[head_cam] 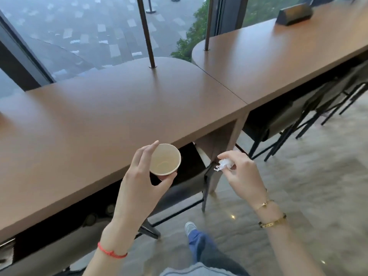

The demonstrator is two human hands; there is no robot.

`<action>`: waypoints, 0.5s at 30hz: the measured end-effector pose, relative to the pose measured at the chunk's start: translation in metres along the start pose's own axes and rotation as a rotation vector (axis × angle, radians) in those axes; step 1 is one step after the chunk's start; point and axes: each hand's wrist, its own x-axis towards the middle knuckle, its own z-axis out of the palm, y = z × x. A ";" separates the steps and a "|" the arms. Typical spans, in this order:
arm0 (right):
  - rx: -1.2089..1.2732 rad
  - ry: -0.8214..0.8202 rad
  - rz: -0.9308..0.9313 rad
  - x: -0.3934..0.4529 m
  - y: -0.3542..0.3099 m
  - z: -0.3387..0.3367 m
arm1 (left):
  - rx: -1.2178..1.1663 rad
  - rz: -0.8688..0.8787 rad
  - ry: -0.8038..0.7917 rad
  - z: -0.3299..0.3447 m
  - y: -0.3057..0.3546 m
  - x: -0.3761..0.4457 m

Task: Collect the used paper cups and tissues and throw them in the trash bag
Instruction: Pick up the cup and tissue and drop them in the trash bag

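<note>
My left hand holds an empty paper cup just off the front edge of the brown counter. Its thumb is curled under the cup and its fingers lie along the cup's left side. The cup's mouth faces the camera and it is tan inside. To its right, my right hand pinches a crumpled white tissue between thumb and fingertips, above the floor. No trash bag is in view.
A second counter continues to the right with a dark box on it. Two thin posts rise from the counters before a window. Dark stools stand under the counters. My leg and shoe are on the stone floor.
</note>
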 end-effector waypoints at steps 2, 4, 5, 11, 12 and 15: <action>-0.011 0.037 0.065 -0.037 0.005 -0.009 | -0.029 0.046 -0.048 0.003 0.007 -0.012; -0.043 0.075 0.131 -0.073 0.010 -0.017 | -0.043 0.093 -0.112 0.009 0.014 -0.024; -0.055 0.090 0.168 -0.090 0.013 -0.021 | -0.051 0.110 -0.144 0.013 0.019 -0.030; -0.070 0.195 0.377 -0.190 0.028 -0.052 | -0.104 0.255 -0.334 0.047 0.054 -0.061; -0.070 0.215 0.413 -0.205 0.031 -0.058 | -0.110 0.270 -0.361 0.055 0.062 -0.065; -0.083 0.304 0.521 -0.245 0.041 -0.075 | -0.132 0.339 -0.442 0.079 0.088 -0.074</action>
